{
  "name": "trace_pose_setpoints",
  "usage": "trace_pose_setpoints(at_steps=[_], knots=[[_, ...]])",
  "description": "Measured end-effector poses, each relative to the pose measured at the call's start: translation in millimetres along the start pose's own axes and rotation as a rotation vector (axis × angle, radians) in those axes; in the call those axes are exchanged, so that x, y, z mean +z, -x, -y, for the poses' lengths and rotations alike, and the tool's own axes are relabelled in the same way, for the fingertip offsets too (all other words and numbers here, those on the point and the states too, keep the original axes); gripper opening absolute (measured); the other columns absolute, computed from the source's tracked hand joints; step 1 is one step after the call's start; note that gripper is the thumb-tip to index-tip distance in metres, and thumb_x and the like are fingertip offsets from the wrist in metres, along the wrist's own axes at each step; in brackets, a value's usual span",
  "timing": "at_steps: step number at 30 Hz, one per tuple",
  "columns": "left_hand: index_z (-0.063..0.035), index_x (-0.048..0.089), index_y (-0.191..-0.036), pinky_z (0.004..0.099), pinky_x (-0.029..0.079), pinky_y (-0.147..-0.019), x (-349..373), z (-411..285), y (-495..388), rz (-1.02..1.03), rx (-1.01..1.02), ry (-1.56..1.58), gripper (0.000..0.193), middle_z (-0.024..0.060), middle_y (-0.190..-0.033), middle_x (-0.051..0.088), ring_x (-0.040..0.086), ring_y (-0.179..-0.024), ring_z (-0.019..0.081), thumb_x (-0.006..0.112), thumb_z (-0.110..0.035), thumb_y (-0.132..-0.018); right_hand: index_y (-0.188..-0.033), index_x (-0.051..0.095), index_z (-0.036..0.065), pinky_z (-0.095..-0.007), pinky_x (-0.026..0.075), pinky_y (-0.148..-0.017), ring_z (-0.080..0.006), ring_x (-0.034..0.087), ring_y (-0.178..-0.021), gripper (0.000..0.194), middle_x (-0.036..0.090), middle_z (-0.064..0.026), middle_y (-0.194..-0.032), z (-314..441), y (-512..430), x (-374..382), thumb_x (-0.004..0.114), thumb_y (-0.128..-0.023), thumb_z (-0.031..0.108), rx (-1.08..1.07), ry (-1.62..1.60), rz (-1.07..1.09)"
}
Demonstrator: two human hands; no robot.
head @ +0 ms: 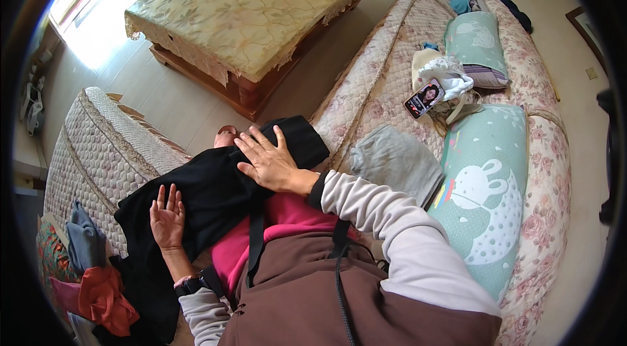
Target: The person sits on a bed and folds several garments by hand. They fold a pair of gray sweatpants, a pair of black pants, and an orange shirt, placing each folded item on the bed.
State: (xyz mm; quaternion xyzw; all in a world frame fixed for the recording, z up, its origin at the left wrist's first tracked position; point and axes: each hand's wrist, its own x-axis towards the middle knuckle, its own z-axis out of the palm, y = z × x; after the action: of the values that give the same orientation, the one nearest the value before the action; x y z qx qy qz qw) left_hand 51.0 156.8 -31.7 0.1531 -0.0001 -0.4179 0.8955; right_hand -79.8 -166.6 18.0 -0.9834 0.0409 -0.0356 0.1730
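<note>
A black cloth garment (205, 184) lies across my lap, over pink clothing, with a folded part on its right side. My right hand (269, 164) rests palm down and flat on the folded part, fingers spread. Palm up, my left hand (169, 218) lies over the garment's left side with nothing in it. The garment trails down on the left, beside an orange-red cloth (105, 299) and a grey-blue cloth (84, 235). A folded light grey garment (397, 164) lies on the quilted sofa cover to my right.
A low wooden table with a yellowish patterned cover (245, 12) stands ahead. Along the quilted floral cover (392, 61) at right are green pillows (482, 189), a white cloth (446, 74) and a lit smartphone (424, 98). Another quilted cover (98, 150) spreads to the left.
</note>
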Motion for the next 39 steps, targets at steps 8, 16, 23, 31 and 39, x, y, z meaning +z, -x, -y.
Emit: trace_pose_setpoints(at_steps=[8,16,23,31,39], knots=[[-0.0062,0.034,-0.146,0.0444,0.044,-0.101,126,109,-100,0.112,-0.333,-0.078,0.055,0.0258,-0.143,0.043,0.052,-0.124,0.0380,0.036,-0.040,-0.103,-0.137,0.044,0.003,-0.0356,0.043,-0.101,-0.0218,0.050,-0.127,0.041,0.052,-0.0151,-0.137,-15,-11,-34,0.043,-0.103,0.027,0.301,-1.707,-0.386],[-0.0136,0.034,-0.149,0.0444,0.042,-0.105,82,154,-111,0.167,-0.560,-0.001,0.053,0.0188,-0.149,0.040,0.047,-0.131,0.0361,0.036,-0.040,-0.103,-0.122,0.047,-0.001,-0.0408,0.058,-0.088,-0.0301,0.062,-0.113,0.025,0.060,-0.0217,-0.122,-138,22,-2,0.045,-0.099,0.010,0.657,-2.094,-0.270],[-0.0108,0.034,-0.148,0.0452,0.043,-0.105,75,153,-109,0.072,-0.547,-0.033,0.054,0.0211,-0.146,0.043,0.049,-0.129,0.0373,0.036,-0.039,-0.102,-0.124,0.053,-0.002,-0.0302,0.054,-0.082,-0.0245,0.063,-0.109,0.032,0.062,-0.0153,-0.122,-152,42,23,0.051,-0.092,0.002,0.813,-1.041,-0.281],[-0.0106,0.035,-0.148,0.0445,0.045,-0.103,73,151,-106,0.046,-0.549,-0.077,0.054,0.0212,-0.143,0.046,0.051,-0.127,0.0369,0.036,-0.039,-0.102,-0.155,0.007,0.013,-0.0428,0.012,-0.119,-0.0382,0.008,-0.147,0.074,0.007,-0.0221,-0.159,-76,84,-5,0.039,-0.100,0.050,0.345,-0.473,0.052],[-0.0106,0.035,-0.147,0.0437,0.047,-0.101,71,152,-106,0.056,-0.539,-0.078,0.054,0.0213,-0.141,0.049,0.053,-0.124,0.0362,0.037,-0.039,-0.102,-0.146,0.036,0.004,-0.0398,0.021,-0.117,-0.0343,0.022,-0.145,0.059,0.028,-0.0195,-0.155,-106,59,-42,0.036,-0.103,0.044,0.215,-0.568,-0.197]])
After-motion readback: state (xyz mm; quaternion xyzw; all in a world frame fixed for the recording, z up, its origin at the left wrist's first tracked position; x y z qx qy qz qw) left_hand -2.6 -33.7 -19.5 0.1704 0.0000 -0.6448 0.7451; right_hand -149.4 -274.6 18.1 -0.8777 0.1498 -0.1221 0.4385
